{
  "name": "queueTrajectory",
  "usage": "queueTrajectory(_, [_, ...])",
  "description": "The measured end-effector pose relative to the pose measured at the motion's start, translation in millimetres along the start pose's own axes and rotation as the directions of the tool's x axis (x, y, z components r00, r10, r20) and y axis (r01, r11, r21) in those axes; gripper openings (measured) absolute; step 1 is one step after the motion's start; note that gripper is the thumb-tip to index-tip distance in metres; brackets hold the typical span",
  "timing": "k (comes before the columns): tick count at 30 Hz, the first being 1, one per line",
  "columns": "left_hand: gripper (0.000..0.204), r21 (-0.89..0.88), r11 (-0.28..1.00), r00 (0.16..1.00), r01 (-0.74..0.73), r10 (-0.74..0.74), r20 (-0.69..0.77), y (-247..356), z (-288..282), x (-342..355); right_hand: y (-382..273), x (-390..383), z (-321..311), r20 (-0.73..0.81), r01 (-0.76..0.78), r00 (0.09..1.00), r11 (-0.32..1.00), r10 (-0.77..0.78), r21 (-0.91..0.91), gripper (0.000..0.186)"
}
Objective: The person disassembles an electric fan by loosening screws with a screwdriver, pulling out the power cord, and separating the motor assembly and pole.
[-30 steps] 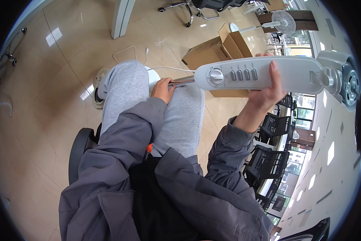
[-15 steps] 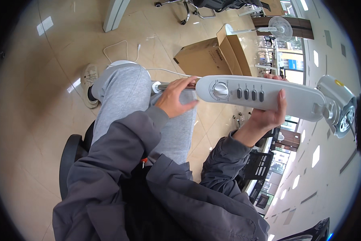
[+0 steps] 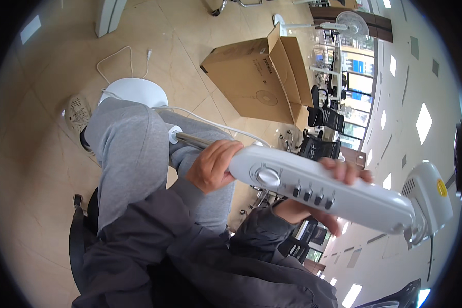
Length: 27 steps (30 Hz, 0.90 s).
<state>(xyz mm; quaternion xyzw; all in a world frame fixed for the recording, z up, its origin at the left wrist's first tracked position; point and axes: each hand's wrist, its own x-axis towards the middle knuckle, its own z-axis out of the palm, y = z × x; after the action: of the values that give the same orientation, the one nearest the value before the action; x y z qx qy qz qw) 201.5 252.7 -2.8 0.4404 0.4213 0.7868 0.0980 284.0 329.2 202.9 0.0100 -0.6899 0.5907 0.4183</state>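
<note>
Curling around the metal pole point(image 3: 194, 140), the left hand point(image 3: 210, 167) holds it; the right hand point(image 3: 346, 171) clasps the control housing point(image 3: 297, 173).

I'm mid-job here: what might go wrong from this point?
The motor head juts out beyond the right hand, so its weight might tip the control housing if that grip slips. The left hand sits on the metal pole at the housing's lower end; a shift might pinch it. The white cord runs close by the left knee and might snag.
</note>
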Motion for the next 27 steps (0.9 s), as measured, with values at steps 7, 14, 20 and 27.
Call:
queueTrajectory(7, [0.071,-0.08,0.989,0.992,0.124,-0.122,0.036,8.1,-10.9,3.2,63.9,-16.2,-13.8,0.161,-0.203,0.96,0.965,0.229,-0.165,0.053])
queueTrajectory(14, [0.043,0.206,0.72,0.73,0.662,-0.683,0.041,-0.9,-31.9,27.3,73.7,-9.8,-14.9,0.18,-0.216,0.958,0.975,0.221,-0.052,0.028])
queueTrajectory(20, [0.038,0.23,0.747,0.739,0.624,-0.66,0.138,-5.9,-28.6,25.9,78.6,-3.7,-11.1,0.248,-0.25,0.941,0.967,0.23,0.05,0.025])
queueTrajectory(27, [0.045,0.183,0.837,0.819,0.515,-0.544,0.183,-10.0,-26.6,18.9,95.0,5.1,-12.7,0.396,-0.105,0.917,0.988,0.051,0.116,0.012])
